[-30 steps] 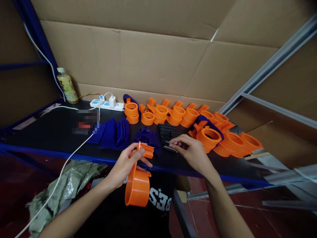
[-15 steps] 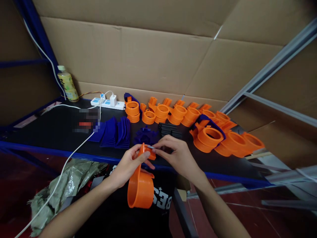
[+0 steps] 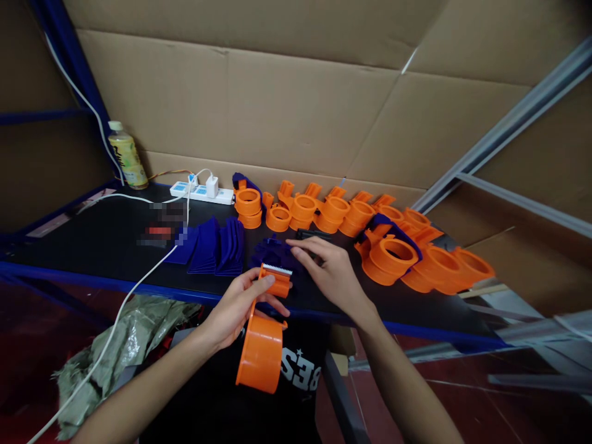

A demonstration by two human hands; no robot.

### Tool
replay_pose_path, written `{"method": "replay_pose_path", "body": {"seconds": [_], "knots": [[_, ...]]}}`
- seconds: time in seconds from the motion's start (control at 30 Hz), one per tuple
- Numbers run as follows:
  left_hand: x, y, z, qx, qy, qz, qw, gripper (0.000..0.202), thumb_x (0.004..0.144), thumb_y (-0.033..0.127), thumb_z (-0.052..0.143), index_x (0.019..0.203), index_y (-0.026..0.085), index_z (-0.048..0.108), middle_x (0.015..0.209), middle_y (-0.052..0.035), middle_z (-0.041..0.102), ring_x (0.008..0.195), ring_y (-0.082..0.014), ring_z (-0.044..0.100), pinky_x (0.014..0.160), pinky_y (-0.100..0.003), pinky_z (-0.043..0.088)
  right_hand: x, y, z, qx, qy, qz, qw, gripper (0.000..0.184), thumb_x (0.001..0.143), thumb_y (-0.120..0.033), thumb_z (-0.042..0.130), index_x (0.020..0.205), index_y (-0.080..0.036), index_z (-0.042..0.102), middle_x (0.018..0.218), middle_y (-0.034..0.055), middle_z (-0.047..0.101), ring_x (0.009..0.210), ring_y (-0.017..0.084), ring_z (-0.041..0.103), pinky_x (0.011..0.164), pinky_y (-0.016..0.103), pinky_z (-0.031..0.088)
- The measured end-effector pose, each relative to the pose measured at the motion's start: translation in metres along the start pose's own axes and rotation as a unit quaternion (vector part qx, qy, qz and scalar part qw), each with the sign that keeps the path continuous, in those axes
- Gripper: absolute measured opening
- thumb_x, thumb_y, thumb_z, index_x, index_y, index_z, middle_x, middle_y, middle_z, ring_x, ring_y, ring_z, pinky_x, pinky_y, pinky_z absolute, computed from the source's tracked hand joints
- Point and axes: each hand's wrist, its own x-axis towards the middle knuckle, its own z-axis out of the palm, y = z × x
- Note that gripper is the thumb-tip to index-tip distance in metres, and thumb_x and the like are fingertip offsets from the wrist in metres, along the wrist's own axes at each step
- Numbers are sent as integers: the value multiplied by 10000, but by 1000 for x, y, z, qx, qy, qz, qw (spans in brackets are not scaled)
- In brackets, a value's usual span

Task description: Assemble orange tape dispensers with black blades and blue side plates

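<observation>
An orange tape dispenser frame (image 3: 261,354) hangs tilted from my left hand (image 3: 238,305), its round hub toward my lap. My left thumb and fingers close on its upper arm. A silver serrated blade (image 3: 277,269) lies along the dispenser's top edge, just past my thumb. My right hand (image 3: 328,268) is apart from the dispenser, palm down over the table, fingers stretched out and nothing visible in them. Beneath its fingertips is a pile of small dark blue parts (image 3: 268,251). Some black rods (image 3: 319,234) lie behind the hand, partly hidden by it.
Several orange dispenser frames (image 3: 333,206) stand in rows at the back and right; a few have blue parts. Stacked blue plates (image 3: 203,246) lie left of centre. Behind are a white power strip (image 3: 222,196) and a bottle (image 3: 127,157). A white cable (image 3: 134,288) crosses the table's front edge.
My right hand has let go of the blade and moved up and right, away from the dispenser. The blade now sits on the dispenser's edge. My left hand has tilted the dispenser slightly.
</observation>
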Motion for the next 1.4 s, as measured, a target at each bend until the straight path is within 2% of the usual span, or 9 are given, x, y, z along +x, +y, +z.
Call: {"method": "replay_pose_path", "body": {"seconds": [0.2, 0.3, 0.37, 0.5, 0.7, 0.83, 0.93, 1.07, 1.4], "knots": [[-1, -1, -1, 0, -33, -30, 999, 357, 888, 408, 706, 1121, 145, 640, 1251, -188, 708, 700, -200, 750, 567, -319, 632, 16, 19, 9, -27, -67, -15, 997, 337, 1012, -387, 532, 1249, -240, 722, 1051, 62, 744, 794, 156, 652, 724, 277, 504], [-3, -2, 0, 6, -64, -48, 997, 367, 867, 392, 727, 1127, 143, 654, 1194, -186, 730, 697, -209, 751, 540, -294, 614, 25, 22, 17, -72, -95, -36, 992, 333, 1001, -382, 554, 1278, -264, 697, 1090, 58, 735, 864, 166, 667, 778, 289, 511], [-4, -1, 0, 8, -71, -53, 996, 370, 867, 386, 727, 1138, 145, 656, 1166, -184, 737, 697, -209, 751, 541, -290, 611, 32, 26, 16, -124, -87, -30, 988, 316, 999, -378, 558, 1259, -268, 700, 1172, 64, 725, 969, 193, 676, 835, 314, 513], [-5, 3, -1, 14, -60, -48, 997, 360, 877, 386, 714, 1131, 138, 651, 1204, -199, 721, 695, -199, 744, 538, -277, 604, 43, 45, -1, -212, -80, 12, 974, 262, 994, -314, 557, 1187, -247, 721, 1227, 60, 726, 1131, 245, 657, 925, 364, 498], [-4, 6, -1, 27, -38, -33, 998, 313, 891, 376, 694, 1091, 140, 641, 1156, -183, 735, 622, -166, 712, 545, -301, 617, 34, 88, -37, -264, -114, 87, 954, 217, 933, -260, 622, 1107, -243, 749, 1159, 53, 755, 1023, 234, 702, 821, 324, 520], [-3, 6, -3, 28, -34, -26, 999, 306, 895, 390, 686, 1069, 141, 643, 1164, -182, 736, 603, -165, 709, 536, -305, 620, 23, 103, -46, -260, -111, 77, 956, 249, 938, -288, 614, 1145, -237, 742, 1169, 57, 751, 1018, 223, 701, 800, 306, 529], [-1, 5, -4, 31, -35, -23, 999, 326, 906, 384, 672, 1112, 133, 644, 1246, -203, 706, 601, -157, 707, 536, -308, 624, 22, 104, -42, -277, -98, 38, 955, 270, 952, -303, 601, 1184, -245, 726, 1227, 53, 730, 1094, 235, 677, 859, 330, 525], [2, 2, -6, 35, -35, -29, 998, 337, 911, 372, 665, 1146, 132, 638, 1282, -212, 691, 615, -162, 716, 538, -307, 626, 29, 107, -30, -312, -118, -3, 943, 240, 942, -291, 618, 1150, -250, 731, 1189, 44, 743, 1108, 244, 664, 870, 336, 521], [2, 1, -7, 37, -26, -22, 999, 315, 922, 352, 654, 1140, 126, 640, 1258, -212, 701, 620, -160, 717, 547, -293, 620, 32, 114, -21, -329, -124, -13, 936, 217, 888, -192, 667, 1091, -201, 743, 1134, 84, 752, 1087, 271, 655, 893, 363, 524]]}}
